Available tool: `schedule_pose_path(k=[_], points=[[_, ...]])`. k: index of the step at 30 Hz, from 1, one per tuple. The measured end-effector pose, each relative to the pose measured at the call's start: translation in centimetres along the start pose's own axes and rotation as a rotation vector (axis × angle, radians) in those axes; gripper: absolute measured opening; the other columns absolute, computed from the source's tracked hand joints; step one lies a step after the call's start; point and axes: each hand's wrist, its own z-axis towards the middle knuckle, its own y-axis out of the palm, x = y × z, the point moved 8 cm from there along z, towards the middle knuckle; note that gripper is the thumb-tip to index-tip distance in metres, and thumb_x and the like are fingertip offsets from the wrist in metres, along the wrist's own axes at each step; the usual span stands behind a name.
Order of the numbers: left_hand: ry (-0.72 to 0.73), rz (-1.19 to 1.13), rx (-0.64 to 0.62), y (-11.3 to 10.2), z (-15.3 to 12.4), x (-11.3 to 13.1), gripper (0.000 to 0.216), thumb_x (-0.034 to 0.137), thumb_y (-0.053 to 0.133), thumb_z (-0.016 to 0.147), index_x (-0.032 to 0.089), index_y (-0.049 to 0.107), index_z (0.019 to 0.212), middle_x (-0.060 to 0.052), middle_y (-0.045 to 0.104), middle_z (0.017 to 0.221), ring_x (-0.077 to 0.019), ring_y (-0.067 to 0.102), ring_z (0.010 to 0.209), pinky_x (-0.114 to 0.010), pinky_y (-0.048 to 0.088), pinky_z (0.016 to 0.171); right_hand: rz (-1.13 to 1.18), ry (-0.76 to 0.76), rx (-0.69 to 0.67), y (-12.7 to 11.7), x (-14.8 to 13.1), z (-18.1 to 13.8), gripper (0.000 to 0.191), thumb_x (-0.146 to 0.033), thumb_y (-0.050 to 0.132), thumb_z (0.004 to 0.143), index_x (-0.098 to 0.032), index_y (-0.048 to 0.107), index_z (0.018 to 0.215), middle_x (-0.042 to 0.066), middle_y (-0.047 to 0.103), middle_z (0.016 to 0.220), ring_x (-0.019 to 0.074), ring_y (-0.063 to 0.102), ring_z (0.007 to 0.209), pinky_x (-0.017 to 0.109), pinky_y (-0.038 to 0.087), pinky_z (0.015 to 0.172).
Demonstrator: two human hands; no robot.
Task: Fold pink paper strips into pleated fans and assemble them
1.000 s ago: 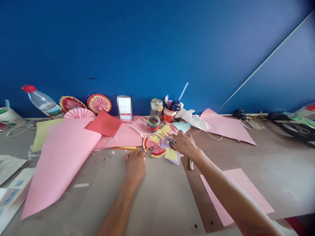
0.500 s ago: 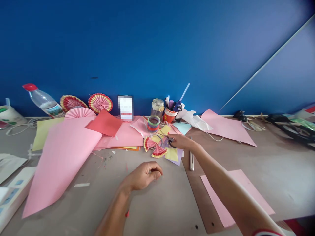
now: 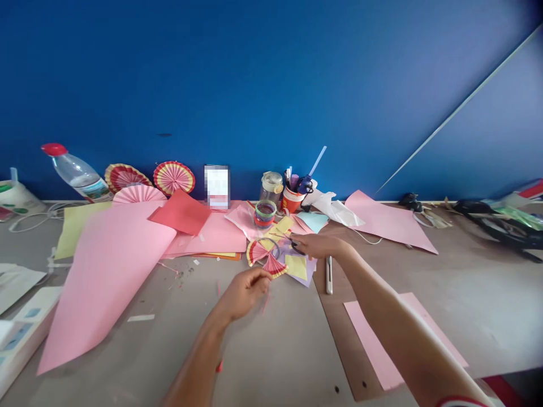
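Observation:
My left hand (image 3: 248, 293) is closed, thumb and fingers pinching the lower edge of a pink, red and yellow pleated paper fan (image 3: 275, 265). A thin pink strip (image 3: 266, 304) hangs just below these fingers. My right hand (image 3: 319, 246) reaches forward, its fingers around the dark handles of a pair of scissors (image 3: 294, 245). The scissor blades point left over yellow paper pieces; their exact opening is hard to make out. A roll of clear tape (image 3: 274, 246) lies behind the fan. Lavender paper (image 3: 309, 270) and a yellow square (image 3: 296, 266) lie between the hands.
A utility knife (image 3: 329, 277) lies right of the papers. Behind stand a tape stack (image 3: 264, 213), a jar (image 3: 271, 185) and a red cup of tools (image 3: 292, 200). Pink sheets (image 3: 106, 265) cover the left; finished rosettes (image 3: 174, 177) lean against the blue wall.
My left hand has moved forward and taken hold of the pleated fan's edge, shifting it slightly. My right hand stays at the scissors, moved a little.

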Motion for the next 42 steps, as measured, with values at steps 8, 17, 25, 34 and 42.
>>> schedule_pose_path(k=[8, 17, 25, 34, 42], points=[[0.054, 0.02, 0.57, -5.7, -0.2, -1.5, 0.024, 0.04, 0.048, 0.082, 0.02, 0.06, 0.083, 0.003, 0.052, 0.064, -0.0121, 0.046, 0.056, -0.022, 0.037, 0.054, -0.098, 0.042, 0.336, -0.4, -5.1, -0.3, 0.036, -0.03, 0.029, 0.094, -0.02, 0.062, 0.106, 0.011, 0.062, 0.111, 0.0229, 0.058, 0.101, 0.029, 0.04, 0.077], [0.145, 0.016, 0.688, -6.7, -0.4, -2.1, 0.021, 0.038, 0.053, 0.082, 0.019, 0.061, 0.079, 0.002, 0.055, 0.062, -0.0131, 0.05, 0.058, -0.023, 0.038, 0.057, 0.305, -0.019, 0.5, 1.6, -7.6, 1.5, 0.017, -0.012, 0.049, 0.073, -0.014, 0.064, 0.081, 0.011, 0.067, 0.082, 0.0224, 0.061, 0.079, 0.03, 0.04, 0.069], [0.205, -0.319, 0.69, -6.5, -0.2, -1.7, 0.032, 0.042, 0.06, 0.078, 0.02, 0.058, 0.102, -0.003, 0.062, 0.091, -0.0143, 0.059, 0.079, -0.025, 0.045, 0.072, 1.34, -0.256, 0.557, 1.2, -7.7, 2.1, 0.015, -0.032, 0.056, 0.074, -0.017, 0.054, 0.074, -0.003, 0.054, 0.059, 0.0088, 0.046, 0.049, 0.023, 0.039, 0.051], [0.179, -0.088, 0.565, -5.0, 0.2, -1.1, 0.024, 0.038, 0.056, 0.081, 0.018, 0.06, 0.094, -0.002, 0.066, 0.082, -0.0154, 0.059, 0.073, -0.026, 0.046, 0.07, 1.309, -0.331, 0.802, 1.2, -9.8, 0.7, 0.015, -0.029, 0.058, 0.072, -0.018, 0.053, 0.08, -0.004, 0.052, 0.065, 0.0087, 0.045, 0.052, 0.023, 0.036, 0.049], [0.208, 0.336, 0.441, -3.6, 0.1, -0.3, 0.018, 0.023, 0.05, 0.082, 0.023, 0.066, 0.075, 0.001, 0.063, 0.063, -0.0137, 0.056, 0.058, -0.023, 0.041, 0.058, 1.465, -0.271, 1.039, -0.3, -5.7, 0.1, 0.02, -0.035, 0.06, 0.074, -0.02, 0.051, 0.082, -0.004, 0.052, 0.065, 0.0092, 0.045, 0.051, 0.023, 0.039, 0.05]])
